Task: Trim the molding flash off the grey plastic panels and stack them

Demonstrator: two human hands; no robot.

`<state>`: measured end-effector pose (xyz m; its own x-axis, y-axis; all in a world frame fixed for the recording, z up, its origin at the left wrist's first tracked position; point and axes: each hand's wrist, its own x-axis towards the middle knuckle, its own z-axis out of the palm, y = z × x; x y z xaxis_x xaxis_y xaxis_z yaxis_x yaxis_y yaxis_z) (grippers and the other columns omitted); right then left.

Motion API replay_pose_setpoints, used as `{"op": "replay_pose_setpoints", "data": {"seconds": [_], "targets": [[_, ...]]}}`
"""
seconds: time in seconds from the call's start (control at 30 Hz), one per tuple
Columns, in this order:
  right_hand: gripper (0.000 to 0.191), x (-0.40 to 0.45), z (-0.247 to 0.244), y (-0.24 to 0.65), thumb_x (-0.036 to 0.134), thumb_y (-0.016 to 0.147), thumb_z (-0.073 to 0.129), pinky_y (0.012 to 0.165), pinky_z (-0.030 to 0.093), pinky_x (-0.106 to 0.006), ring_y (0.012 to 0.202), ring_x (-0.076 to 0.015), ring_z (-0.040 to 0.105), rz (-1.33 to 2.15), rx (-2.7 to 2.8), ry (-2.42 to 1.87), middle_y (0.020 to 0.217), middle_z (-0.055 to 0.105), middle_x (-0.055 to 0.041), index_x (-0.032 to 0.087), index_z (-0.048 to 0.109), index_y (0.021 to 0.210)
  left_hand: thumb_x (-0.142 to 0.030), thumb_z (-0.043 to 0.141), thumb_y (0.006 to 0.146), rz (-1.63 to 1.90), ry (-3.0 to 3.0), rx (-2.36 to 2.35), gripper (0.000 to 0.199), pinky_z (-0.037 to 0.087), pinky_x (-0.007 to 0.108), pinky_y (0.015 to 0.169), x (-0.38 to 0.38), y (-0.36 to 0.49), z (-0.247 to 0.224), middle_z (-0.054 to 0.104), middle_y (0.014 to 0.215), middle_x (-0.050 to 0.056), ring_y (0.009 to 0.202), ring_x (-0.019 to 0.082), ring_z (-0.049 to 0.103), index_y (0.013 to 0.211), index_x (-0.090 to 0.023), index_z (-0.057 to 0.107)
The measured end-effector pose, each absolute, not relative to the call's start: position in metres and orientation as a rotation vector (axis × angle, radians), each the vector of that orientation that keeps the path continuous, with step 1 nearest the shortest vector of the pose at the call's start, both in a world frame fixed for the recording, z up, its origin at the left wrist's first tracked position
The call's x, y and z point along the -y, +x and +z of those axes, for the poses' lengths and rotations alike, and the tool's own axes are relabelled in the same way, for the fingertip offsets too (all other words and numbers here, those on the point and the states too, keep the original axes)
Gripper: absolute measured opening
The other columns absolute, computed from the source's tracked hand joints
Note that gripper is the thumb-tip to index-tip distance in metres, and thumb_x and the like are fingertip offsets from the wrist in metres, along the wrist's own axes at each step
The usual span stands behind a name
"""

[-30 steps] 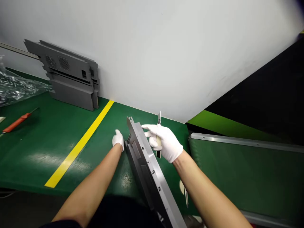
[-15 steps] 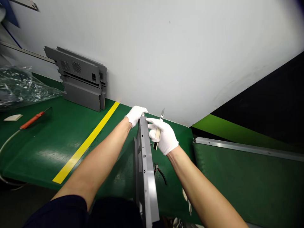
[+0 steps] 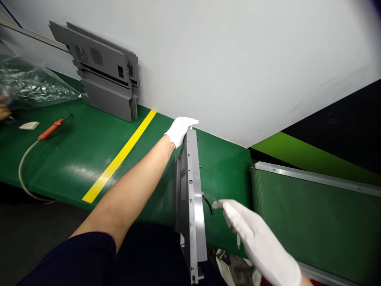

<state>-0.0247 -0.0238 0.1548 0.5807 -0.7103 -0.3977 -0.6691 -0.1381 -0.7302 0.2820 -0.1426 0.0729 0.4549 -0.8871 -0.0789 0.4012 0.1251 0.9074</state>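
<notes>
A long grey plastic panel (image 3: 195,190) stands on its narrow edge, running from the table toward my body. My left hand (image 3: 180,130), in a white glove, is closed over its far upper end. My right hand (image 3: 253,234), also gloved, is apart from the panel at the lower right and blurred by motion. Its fingers are closed, and a small greyish tip, apparently the knife's blade (image 3: 216,201), shows at the fingertips; the handle is hidden. Between panel and right hand lie cutting pliers (image 3: 207,203), partly covered by the panel.
Similar grey panels (image 3: 104,79) lean on the white wall at left. A clear plastic bag (image 3: 38,85), an orange-handled corded tool (image 3: 52,129) and a cream-coloured piece (image 3: 29,125) lie left of the yellow tape (image 3: 119,157). At right stands a green conveyor belt (image 3: 312,214). A person's hand (image 3: 4,109) shows at far left.
My right hand has pulled away from the panel's far end, toward my body and to the right. My left hand stays on the panel's end. The view has shifted slightly.
</notes>
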Motion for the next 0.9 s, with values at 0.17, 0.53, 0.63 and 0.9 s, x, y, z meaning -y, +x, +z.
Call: {"op": "replay_pose_setpoints", "data": {"seconds": [0.17, 0.53, 0.63, 0.9], "targets": [[0.044, -0.013, 0.161, -0.029, 0.058, 0.104, 0.041, 0.064, 0.052, -0.022, 0.064, -0.0133, 0.06, 0.085, -0.908, -2.058, 0.073, 0.063, 0.0004, 0.025, 0.061, 0.083, -0.038, 0.086, 0.074, -1.238, 1.074, 0.527, 0.032, 0.047, 0.038, 0.07, 0.134, 0.283, 0.074, 0.054, 0.063, -0.001, 0.063, 0.017, 0.054, 0.067, -0.019, 0.062], [0.043, -0.028, 0.152, -0.019, 0.05, 0.108, 0.04, 0.042, 0.036, -0.019, 0.039, -0.0087, 0.05, 0.003, -0.883, -2.669, 0.054, 0.055, 0.0079, 0.025, 0.05, 0.073, -0.01, 0.055, 0.057, -1.172, 1.107, 0.683, 0.025, 0.02, 0.028, 0.05, 0.144, 0.29, 0.071, 0.026, 0.051, -0.004, 0.045, 0.008, 0.026, 0.049, -0.021, 0.034], [0.043, -0.033, 0.156, -0.01, 0.048, 0.108, 0.04, 0.04, 0.032, -0.023, 0.036, -0.0092, 0.046, 0.005, -0.886, -2.777, 0.052, 0.055, 0.0091, 0.026, 0.049, 0.073, -0.01, 0.054, 0.058, -1.119, 1.119, 0.724, 0.027, 0.016, 0.028, 0.051, 0.141, 0.291, 0.071, 0.023, 0.053, -0.004, 0.046, 0.007, 0.023, 0.05, -0.02, 0.031], [0.044, -0.026, 0.159, -0.008, 0.047, 0.109, 0.038, 0.04, 0.025, -0.031, 0.034, -0.0109, 0.047, 0.008, -0.876, -2.97, 0.05, 0.054, 0.0086, 0.026, 0.048, 0.071, -0.012, 0.057, 0.062, -1.096, 1.14, 0.754, 0.028, 0.016, 0.028, 0.047, 0.149, 0.286, 0.067, 0.027, 0.053, -0.004, 0.044, 0.008, 0.025, 0.051, -0.021, 0.033]]}}
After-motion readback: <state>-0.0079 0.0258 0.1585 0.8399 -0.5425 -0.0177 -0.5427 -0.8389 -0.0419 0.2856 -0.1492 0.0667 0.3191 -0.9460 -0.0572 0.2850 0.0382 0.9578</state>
